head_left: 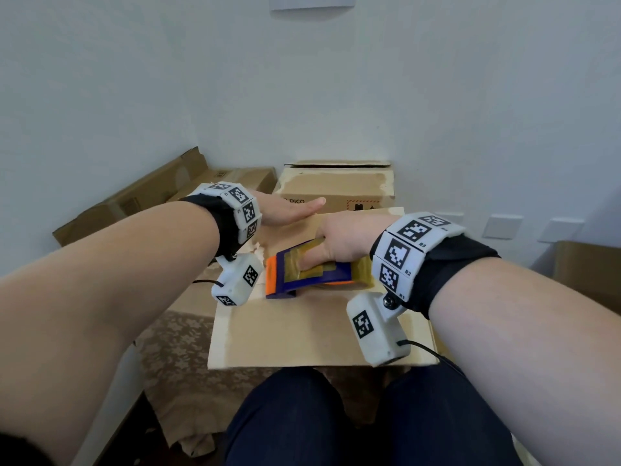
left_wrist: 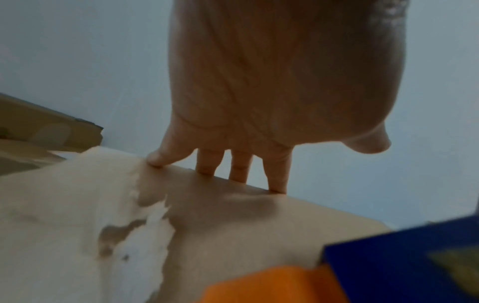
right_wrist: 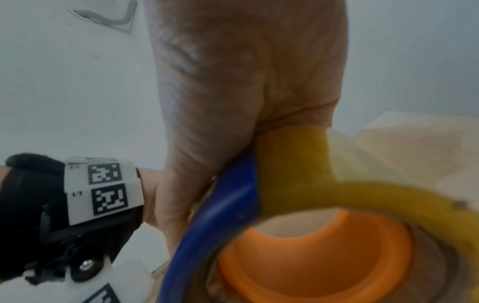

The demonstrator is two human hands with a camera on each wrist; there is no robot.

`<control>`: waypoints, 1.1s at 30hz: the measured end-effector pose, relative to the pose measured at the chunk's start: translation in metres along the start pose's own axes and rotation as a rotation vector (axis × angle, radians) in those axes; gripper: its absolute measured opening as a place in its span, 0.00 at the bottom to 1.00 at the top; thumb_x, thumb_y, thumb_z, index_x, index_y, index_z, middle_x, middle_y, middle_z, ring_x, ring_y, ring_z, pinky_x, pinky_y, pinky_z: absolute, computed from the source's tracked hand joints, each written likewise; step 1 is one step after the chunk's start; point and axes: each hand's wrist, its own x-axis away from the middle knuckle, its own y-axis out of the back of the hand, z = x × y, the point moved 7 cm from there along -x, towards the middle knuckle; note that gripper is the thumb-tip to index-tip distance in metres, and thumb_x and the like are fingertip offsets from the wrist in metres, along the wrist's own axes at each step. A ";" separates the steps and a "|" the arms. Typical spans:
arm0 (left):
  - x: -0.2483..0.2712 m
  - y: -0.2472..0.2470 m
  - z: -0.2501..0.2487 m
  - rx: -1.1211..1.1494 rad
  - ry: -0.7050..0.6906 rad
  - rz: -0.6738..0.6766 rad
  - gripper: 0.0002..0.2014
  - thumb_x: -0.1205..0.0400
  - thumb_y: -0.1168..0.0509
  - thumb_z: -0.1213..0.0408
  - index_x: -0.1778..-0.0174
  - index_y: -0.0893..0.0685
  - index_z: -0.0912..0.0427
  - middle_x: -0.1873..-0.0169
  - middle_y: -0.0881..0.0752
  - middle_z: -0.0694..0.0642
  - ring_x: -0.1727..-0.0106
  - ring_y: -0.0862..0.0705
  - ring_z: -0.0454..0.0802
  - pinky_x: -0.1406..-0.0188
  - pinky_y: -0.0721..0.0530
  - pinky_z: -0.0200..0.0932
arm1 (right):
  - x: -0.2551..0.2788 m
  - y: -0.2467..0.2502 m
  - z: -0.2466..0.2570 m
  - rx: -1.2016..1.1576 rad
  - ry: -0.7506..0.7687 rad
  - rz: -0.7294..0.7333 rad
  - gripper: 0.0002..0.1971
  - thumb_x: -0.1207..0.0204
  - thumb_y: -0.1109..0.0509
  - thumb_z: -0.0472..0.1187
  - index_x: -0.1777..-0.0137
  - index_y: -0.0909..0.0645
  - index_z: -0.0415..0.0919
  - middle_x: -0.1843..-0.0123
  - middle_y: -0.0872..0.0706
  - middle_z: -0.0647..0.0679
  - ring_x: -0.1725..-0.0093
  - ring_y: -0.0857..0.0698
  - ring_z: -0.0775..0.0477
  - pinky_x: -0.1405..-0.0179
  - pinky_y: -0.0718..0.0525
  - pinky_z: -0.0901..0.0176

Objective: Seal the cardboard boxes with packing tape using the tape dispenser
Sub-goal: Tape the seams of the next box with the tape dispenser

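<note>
While flat on box (head_left: 302,331), left hand (head_left: 289,211); dispenser (head_left: 302,274) seemingly gripped.

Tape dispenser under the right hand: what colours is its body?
Dark blue with orange parts; the tape dispenser shows best in the head view.

Tape dispenser (head_left: 309,274) sits on the near box (head_left: 302,334), right of centre-left edge. Second box (head_left: 336,190) stands behind it; a third box (head_left: 141,200) lies left-rear.
</note>
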 end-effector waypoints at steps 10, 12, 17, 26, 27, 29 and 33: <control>0.016 0.003 -0.008 0.112 -0.045 -0.098 0.52 0.36 0.68 0.21 0.20 0.34 0.43 0.20 0.35 0.49 0.18 0.39 0.52 0.18 0.48 0.56 | 0.028 0.005 -0.004 -0.208 0.160 0.015 0.12 0.21 0.33 0.56 0.64 0.28 0.58 0.62 0.20 0.59 0.60 0.21 0.55 0.63 0.29 0.67; 0.016 0.002 -0.009 0.122 -0.068 -0.088 0.54 0.36 0.68 0.19 0.19 0.35 0.47 0.20 0.35 0.49 0.18 0.39 0.52 0.17 0.48 0.55 | 0.029 0.004 -0.005 -0.187 0.169 -0.003 0.12 0.22 0.33 0.57 0.65 0.26 0.57 0.63 0.19 0.59 0.61 0.20 0.55 0.63 0.28 0.65; 0.008 0.000 -0.001 0.129 -0.062 -0.120 0.65 0.48 0.69 0.11 0.20 0.34 0.46 0.20 0.34 0.48 0.19 0.37 0.50 0.18 0.47 0.54 | 0.036 0.012 -0.040 -0.145 0.059 0.042 0.16 0.28 0.33 0.66 0.56 0.16 0.55 0.56 0.12 0.55 0.52 0.15 0.52 0.46 0.20 0.59; 0.010 -0.005 -0.026 0.076 -0.154 -0.076 0.58 0.39 0.68 0.15 0.17 0.40 0.46 0.18 0.39 0.46 0.17 0.43 0.50 0.17 0.51 0.56 | 0.026 0.008 -0.049 0.012 -0.029 -0.014 0.20 0.30 0.33 0.68 0.62 0.22 0.51 0.62 0.20 0.52 0.56 0.20 0.46 0.52 0.22 0.53; 0.014 -0.007 -0.033 0.026 -0.152 -0.059 0.51 0.32 0.68 0.19 0.17 0.44 0.46 0.18 0.42 0.45 0.16 0.47 0.50 0.17 0.55 0.56 | 0.025 0.007 -0.051 0.029 -0.044 -0.013 0.21 0.30 0.33 0.69 0.64 0.24 0.50 0.62 0.20 0.51 0.56 0.20 0.46 0.52 0.22 0.53; 0.014 -0.006 -0.038 -0.051 -0.113 -0.079 0.50 0.33 0.69 0.19 0.17 0.48 0.42 0.17 0.44 0.45 0.16 0.49 0.53 0.17 0.56 0.58 | 0.022 0.006 -0.052 0.056 -0.056 -0.017 0.24 0.31 0.34 0.70 0.64 0.23 0.48 0.62 0.19 0.48 0.54 0.19 0.43 0.51 0.20 0.52; 0.010 0.003 -0.036 -0.032 -0.063 -0.166 0.61 0.44 0.70 0.13 0.25 0.31 0.51 0.25 0.28 0.57 0.27 0.29 0.55 0.24 0.36 0.58 | 0.018 0.004 -0.051 0.081 -0.072 -0.022 0.27 0.31 0.35 0.71 0.62 0.23 0.44 0.62 0.19 0.47 0.57 0.19 0.43 0.56 0.22 0.53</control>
